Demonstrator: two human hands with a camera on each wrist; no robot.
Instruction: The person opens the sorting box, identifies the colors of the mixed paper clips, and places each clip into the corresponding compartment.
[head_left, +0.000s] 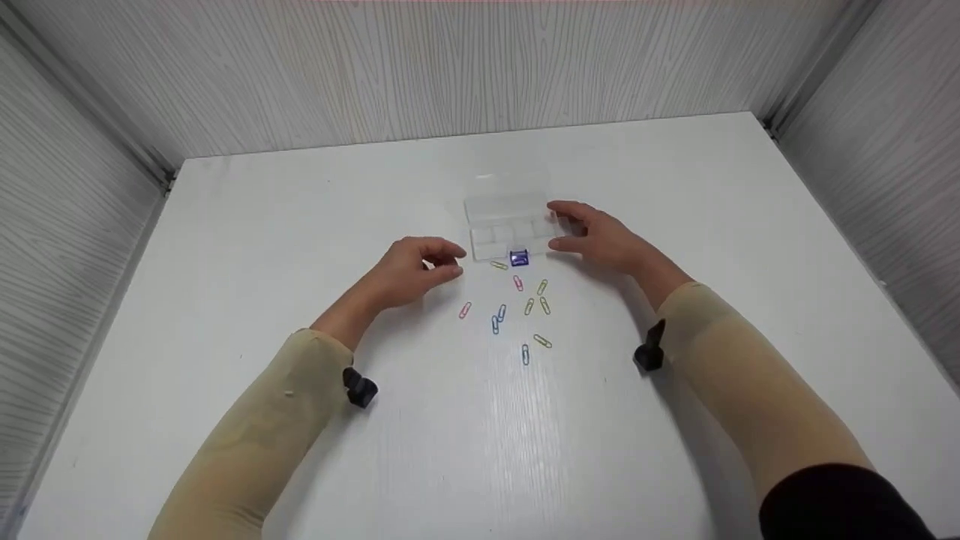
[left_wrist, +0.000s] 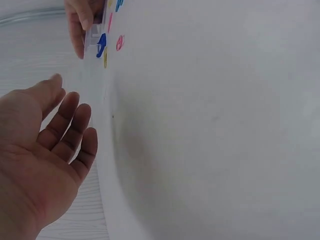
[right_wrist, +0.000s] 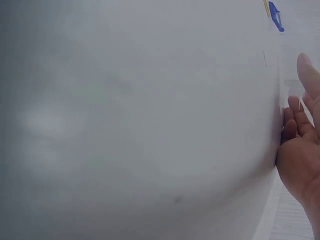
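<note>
"What could go wrong here?"

"The clear compartment box (head_left: pixel 487 251) looks light, so a nudge from the right hand (head_left: pixel 600 236) could slide or tip it. The lid (head_left: pixel 504 206), tilted back along the far side, might drop if a finger catches it."

"Is that hand gripping the box?"

"Its thumb and fingers stand apart around the right end; I can't tell whether they pinch. The left hand (head_left: pixel 411 270) has loosely bent fingers, its thumb spread from them, nothing between; it's just beside the box's left end."

"Any other risk?"

"The blue-violet piece (head_left: pixel 519 258) sits at the front edge, with a yellow paper clip (head_left: pixel 499 265) just beside it. A sweeping fingertip could scatter both. Thin wire lying flat may also slip from a pinch."

"How do things look?"

"The box is see-through plastic with dividers, on the white table (head_left: pixel 262 247) beyond most of the clips. I count 10 paper clips: 5 yellowish, 2 pink (head_left: pixel 465 310) and 3 blue (head_left: pixel 525 355). The blue-violet piece is glossy, perhaps a binder clip; it's too small to be sure."
</note>
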